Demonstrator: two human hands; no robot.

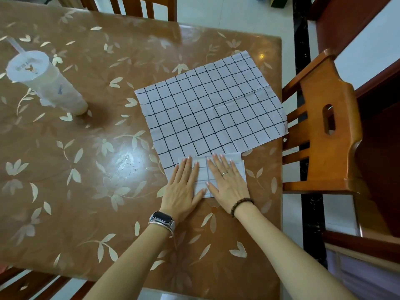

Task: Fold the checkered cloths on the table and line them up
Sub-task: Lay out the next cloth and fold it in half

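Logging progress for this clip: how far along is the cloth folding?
One folded cloth looks done. The left hand and right hand press it flat with straight fingers. The large checkered cloth behind it lies unfolded, so folding it and lining both up remain.

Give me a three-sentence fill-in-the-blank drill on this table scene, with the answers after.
1. The left hand and right hand press flat on the folded cloth; the ring is on the ___ one.
2. The smartwatch is on the ___ wrist.
3. The white cup stands to the ___ of the large cloth.
Missing words: right; left; left.
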